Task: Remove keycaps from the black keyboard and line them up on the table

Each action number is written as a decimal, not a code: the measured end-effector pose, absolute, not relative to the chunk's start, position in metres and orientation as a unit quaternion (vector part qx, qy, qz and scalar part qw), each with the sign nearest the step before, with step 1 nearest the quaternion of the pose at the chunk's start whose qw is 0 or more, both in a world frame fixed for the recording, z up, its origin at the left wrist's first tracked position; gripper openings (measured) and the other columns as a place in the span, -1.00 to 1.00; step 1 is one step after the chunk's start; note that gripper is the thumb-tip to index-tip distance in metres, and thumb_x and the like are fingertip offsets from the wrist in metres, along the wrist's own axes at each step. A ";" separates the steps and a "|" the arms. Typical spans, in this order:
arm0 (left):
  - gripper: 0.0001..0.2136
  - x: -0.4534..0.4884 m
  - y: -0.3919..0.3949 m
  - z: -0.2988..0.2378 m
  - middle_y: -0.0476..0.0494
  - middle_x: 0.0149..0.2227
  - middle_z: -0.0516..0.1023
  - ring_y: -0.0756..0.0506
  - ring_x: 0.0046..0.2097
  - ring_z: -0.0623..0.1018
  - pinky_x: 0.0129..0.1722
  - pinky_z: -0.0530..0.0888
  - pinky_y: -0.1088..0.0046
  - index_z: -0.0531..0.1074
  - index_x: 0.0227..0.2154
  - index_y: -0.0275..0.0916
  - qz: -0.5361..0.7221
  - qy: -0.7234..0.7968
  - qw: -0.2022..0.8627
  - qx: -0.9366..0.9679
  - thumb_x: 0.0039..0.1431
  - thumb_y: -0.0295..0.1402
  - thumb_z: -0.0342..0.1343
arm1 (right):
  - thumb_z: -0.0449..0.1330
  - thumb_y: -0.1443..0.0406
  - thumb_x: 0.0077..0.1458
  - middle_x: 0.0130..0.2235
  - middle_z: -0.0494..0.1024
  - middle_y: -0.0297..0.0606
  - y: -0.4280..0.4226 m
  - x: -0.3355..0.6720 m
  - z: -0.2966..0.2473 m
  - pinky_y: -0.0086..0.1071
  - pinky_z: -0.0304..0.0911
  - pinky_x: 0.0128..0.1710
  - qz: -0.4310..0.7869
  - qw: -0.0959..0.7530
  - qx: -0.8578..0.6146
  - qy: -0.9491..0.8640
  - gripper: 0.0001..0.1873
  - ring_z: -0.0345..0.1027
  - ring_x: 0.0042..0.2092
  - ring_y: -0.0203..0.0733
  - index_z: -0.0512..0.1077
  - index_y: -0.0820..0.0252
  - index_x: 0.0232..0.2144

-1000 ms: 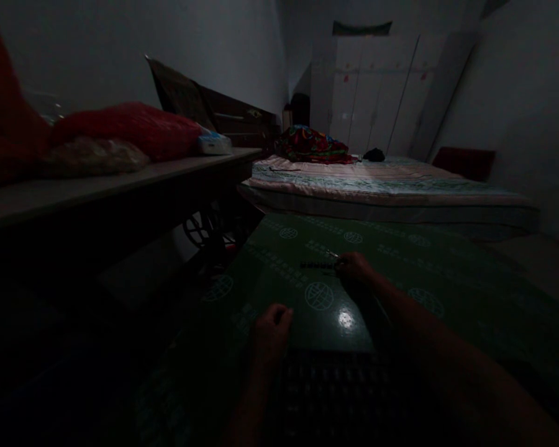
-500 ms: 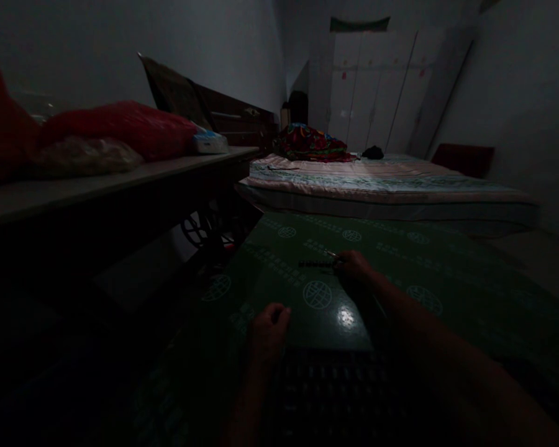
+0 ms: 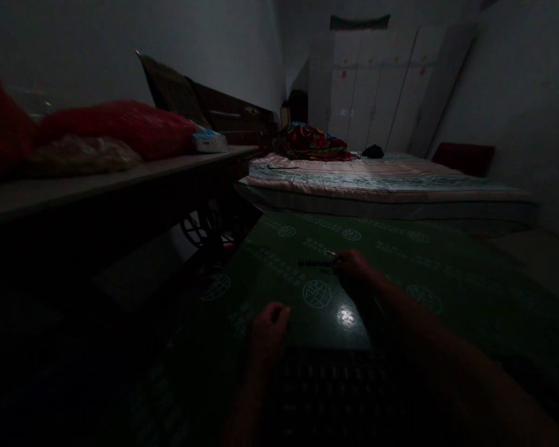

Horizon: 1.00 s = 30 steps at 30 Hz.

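The right hand [image 3: 343, 261] gripped a slim shiny tool [image 3: 329, 251] beside a row of small dark pieces [image 3: 312, 263], which stretched leftward across a green board [image 3: 307, 326]. The left hand [image 3: 268, 328], its grip too dim to tell, curled farther off near a dark keyboard [image 3: 335, 391].

Here we have a green tabletop [image 3: 451, 254], printed with pale globes and lettering, carrying a dark keyboard [image 3: 333, 388] on our near side and a row of small dark pieces [image 3: 313, 262] farther out. To our left, a long counter [image 3: 168, 166] holds a red bag [image 3: 121, 127], a pale bag [image 3: 84, 155] and a white-and-blue packet [image 3: 209, 141]. Beyond, a striped bed [image 3: 382, 180] bears a patterned blanket [image 3: 312, 143] and a dark bundle [image 3: 373, 151].
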<state>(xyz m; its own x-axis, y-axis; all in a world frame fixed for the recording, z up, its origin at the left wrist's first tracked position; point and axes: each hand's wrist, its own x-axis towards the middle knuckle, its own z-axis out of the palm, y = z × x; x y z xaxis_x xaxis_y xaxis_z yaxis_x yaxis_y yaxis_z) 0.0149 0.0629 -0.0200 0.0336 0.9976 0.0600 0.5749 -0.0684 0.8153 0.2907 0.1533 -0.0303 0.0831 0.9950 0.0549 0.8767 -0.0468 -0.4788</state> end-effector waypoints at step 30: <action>-0.76 0.016 0.063 -0.019 -0.01 -0.56 0.46 -0.05 -0.46 0.46 -0.46 0.34 0.49 0.41 -0.52 -0.23 0.351 0.600 0.304 0.652 -0.05 -0.16 -0.02 | 0.21 0.23 -0.15 -0.28 0.51 -0.27 0.147 0.290 -0.027 -0.51 0.10 -0.47 0.148 0.251 -0.709 -0.642 -0.64 0.35 -0.30 -0.21 0.44 0.14 -0.21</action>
